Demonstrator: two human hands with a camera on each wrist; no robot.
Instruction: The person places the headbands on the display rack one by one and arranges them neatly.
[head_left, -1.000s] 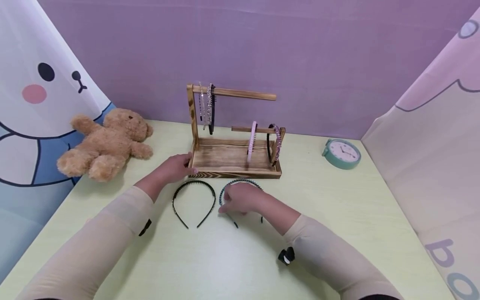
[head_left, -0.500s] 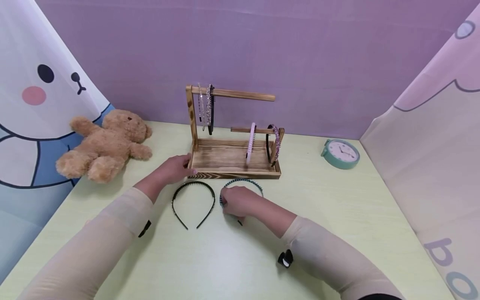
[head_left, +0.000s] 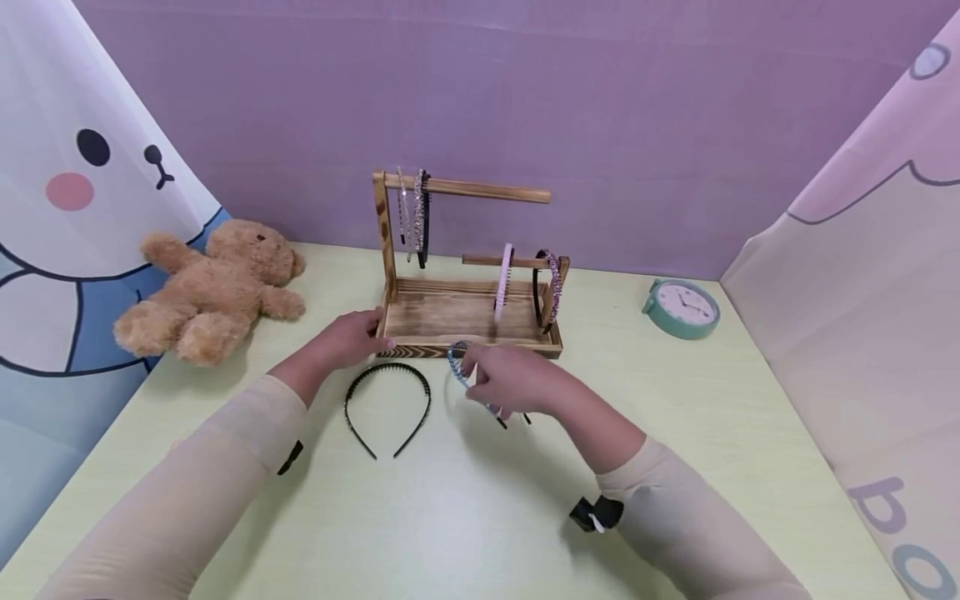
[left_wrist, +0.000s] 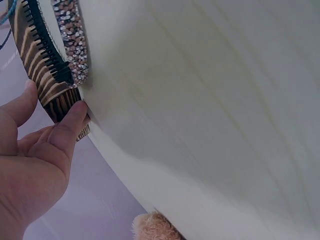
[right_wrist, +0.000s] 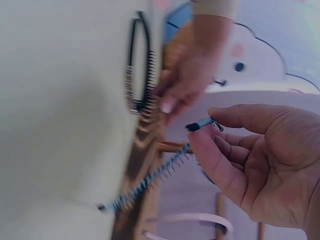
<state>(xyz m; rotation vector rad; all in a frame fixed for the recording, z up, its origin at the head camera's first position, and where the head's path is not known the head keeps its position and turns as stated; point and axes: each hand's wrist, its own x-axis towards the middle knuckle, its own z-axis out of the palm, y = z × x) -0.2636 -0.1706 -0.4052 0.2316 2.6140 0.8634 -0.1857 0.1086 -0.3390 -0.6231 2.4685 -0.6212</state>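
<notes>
My left hand (head_left: pixel 347 337) grips the left end of a wooden headband rack (head_left: pixel 435 312). In the left wrist view the thumb and the fingers (left_wrist: pixel 70 122) lie on either side of its corner. My right hand (head_left: pixel 517 379) pinches a blue toothed headband (right_wrist: pixel 155 175) between thumb and fingers, near one tip. The band is raised and tilted just in front of the rack's front edge, and the hand hides part of it in the head view. A black toothed headband (head_left: pixel 388 365) lies flat on the table left of it, tips toward me.
Several glittery and dark headbands (head_left: pixel 419 217) hang on the rack's upper bar (head_left: pixel 487 190). A pink headband (head_left: pixel 503 283) and a purple sparkly one (head_left: pixel 555 287) hang on the lower bar. A teddy bear (head_left: pixel 221 287) lies left, a green clock (head_left: pixel 682 308) right.
My right hand has taken hold of the blue headband, lifted it off the table and moved slightly up and right. My left hand has stayed on the rack.
</notes>
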